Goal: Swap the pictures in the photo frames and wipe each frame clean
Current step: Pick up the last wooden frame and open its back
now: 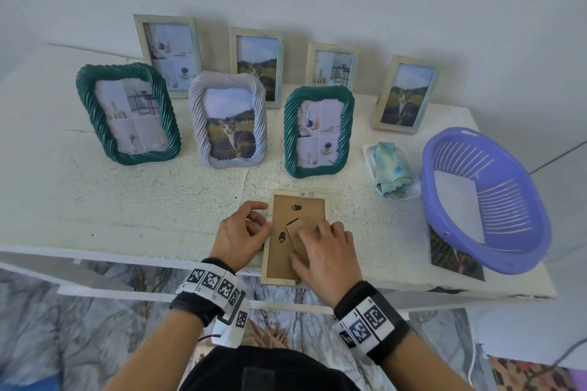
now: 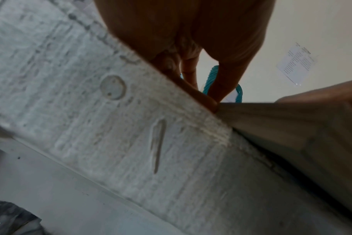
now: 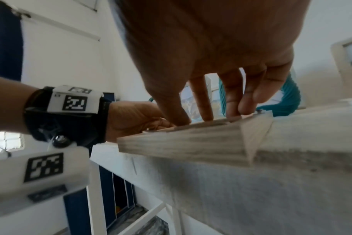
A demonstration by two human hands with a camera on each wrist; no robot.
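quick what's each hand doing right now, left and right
Left hand: fingers curled, pinching the left edge of the face-down pale wooden photo frame.
Right hand: open, fingers spread flat, pressing on the frame's brown cardboard backing.

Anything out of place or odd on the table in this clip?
Two things. The face-down frame under both hands overhangs the table's front edge. A loose cat photo lies partly under the purple basket, also at the edge. The standing frames look orderly.

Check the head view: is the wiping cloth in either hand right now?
No, the cloth lies on its small white dish beside the purple basket, while both hands are on the face-down frame.
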